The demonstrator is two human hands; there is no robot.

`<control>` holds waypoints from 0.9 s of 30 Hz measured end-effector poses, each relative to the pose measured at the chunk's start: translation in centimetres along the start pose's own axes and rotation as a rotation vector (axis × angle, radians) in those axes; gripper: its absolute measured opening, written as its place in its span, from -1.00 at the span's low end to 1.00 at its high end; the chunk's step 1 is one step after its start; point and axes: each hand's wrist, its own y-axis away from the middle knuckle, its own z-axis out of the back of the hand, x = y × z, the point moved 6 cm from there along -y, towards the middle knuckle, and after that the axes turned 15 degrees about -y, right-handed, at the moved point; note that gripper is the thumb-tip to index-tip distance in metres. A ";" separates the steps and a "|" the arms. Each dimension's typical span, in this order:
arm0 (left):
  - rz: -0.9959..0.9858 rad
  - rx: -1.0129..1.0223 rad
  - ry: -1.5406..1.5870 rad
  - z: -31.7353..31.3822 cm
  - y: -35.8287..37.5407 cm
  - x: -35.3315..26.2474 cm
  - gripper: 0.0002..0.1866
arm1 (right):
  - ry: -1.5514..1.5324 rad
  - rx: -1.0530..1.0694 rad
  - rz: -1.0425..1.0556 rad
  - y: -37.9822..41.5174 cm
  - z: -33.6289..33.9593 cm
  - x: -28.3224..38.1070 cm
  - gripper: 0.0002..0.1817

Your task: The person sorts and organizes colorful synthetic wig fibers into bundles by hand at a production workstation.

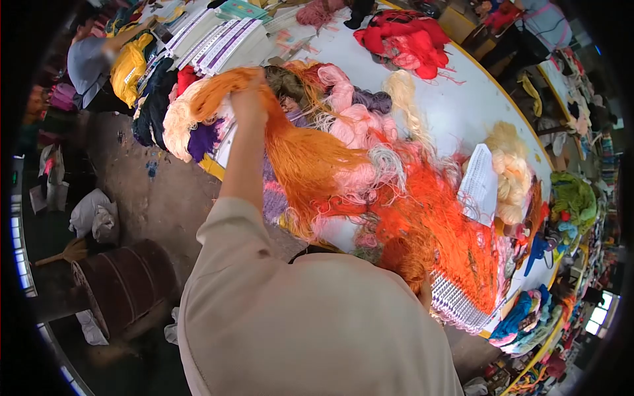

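Observation:
My left hand (pixel 249 92), slightly blurred, is stretched across the table and closed on a long hank of orange yarn (pixel 307 155). The loose strands of that hank spread down toward my body. My right hand (pixel 426 292) is low at my right side, mostly hidden by my shirt and a rust-orange bundle of yarn (pixel 408 259) that it touches; its fingers do not show. Bright red-orange yarn (pixel 439 214) lies tangled beside it. Pink hanks (pixel 360 129) and a white skein (pixel 387 165) lie beyond the orange hank.
The white table (pixel 462 99) carries red yarn (pixel 404 41), cream hanks (pixel 510 175), a printed sheet (pixel 477 185) and stacked white-and-purple strips (pixel 228 45). A person (pixel 92 63) stands at the far left, another (pixel 541 26) at the upper right. A brown drum (pixel 125 284) is on the floor.

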 end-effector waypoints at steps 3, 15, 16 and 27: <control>-0.076 0.033 -0.705 -4.3 -0.2 4.9 -0.49 | -0.083 0.106 0.001 -1.3 -0.5 -0.1 -0.46; -0.208 0.268 -1.249 -5.1 2.2 11.0 -0.71 | -0.429 0.512 -0.004 -2.1 -1.4 0.1 -0.45; -0.362 0.340 -1.015 -3.6 1.9 13.4 -0.77 | -0.458 0.550 -0.016 -2.0 -1.7 -0.1 -0.45; 0.262 -0.030 -0.197 10.3 10.5 14.9 -0.56 | -0.324 0.491 -0.079 1.0 -1.7 -0.7 -0.42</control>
